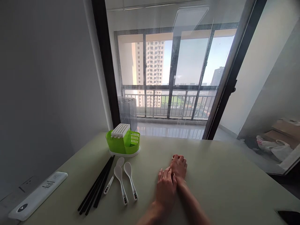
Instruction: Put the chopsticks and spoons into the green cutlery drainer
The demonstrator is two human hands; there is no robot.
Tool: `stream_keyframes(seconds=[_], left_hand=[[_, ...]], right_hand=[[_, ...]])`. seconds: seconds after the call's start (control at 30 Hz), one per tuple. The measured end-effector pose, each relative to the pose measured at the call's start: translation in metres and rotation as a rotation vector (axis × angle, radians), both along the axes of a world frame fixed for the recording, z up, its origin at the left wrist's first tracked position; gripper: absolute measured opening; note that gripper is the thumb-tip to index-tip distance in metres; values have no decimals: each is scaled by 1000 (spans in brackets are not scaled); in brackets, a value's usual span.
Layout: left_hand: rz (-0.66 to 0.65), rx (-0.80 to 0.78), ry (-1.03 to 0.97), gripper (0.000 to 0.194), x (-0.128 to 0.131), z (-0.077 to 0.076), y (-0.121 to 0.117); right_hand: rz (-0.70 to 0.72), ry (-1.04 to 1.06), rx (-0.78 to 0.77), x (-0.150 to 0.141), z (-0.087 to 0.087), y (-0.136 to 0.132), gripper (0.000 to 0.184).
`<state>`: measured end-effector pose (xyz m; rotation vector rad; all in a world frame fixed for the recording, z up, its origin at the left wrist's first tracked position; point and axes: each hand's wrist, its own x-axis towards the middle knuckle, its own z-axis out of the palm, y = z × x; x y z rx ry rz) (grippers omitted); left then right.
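My left hand (166, 184) rests palm down on the table, its fingers stretched forward and its thumb side against my right wrist. Just beyond it, my right hand (179, 167) lies on the table with its fingers curled under; nothing shows in it. To the left of the hands are three white spoons (127, 168) with dark marks on their handles, two of them overlapping. Several black chopsticks (99, 182) lie in a loose bundle beside the spoons. Behind them stands a green cutlery holder (117, 145) with a white slotted top and a basket-like side.
A white power strip (38, 197) lies along the left edge of the pale green table (225, 181), by the grey wall. A dark object (289, 216) sits at the right corner. Beyond the table is a dark-framed glass door (231, 84); cardboard boxes (284, 132) and bags stand at right.
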<state>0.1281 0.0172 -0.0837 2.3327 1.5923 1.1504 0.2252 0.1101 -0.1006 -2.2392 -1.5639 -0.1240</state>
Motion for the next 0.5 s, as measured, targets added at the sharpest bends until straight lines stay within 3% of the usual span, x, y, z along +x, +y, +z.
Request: stream_keyframes(seconds=[0.17,0.27,0.37,0.5], left_hand=[[-9,-47,-35,11,-4,10,-4],[12,-63,-68,24,-3,9,-5],[-56,-62,-57,40,-2,7,-3],[-156,-80,-95,29,-6,17,-5]], right_hand=[[7,3,6,0,0,0,30],[7,8,5,0,1,-1,29],[5,11,1,1,2,-1,29],[8,24,-2,2,3,-2,30]])
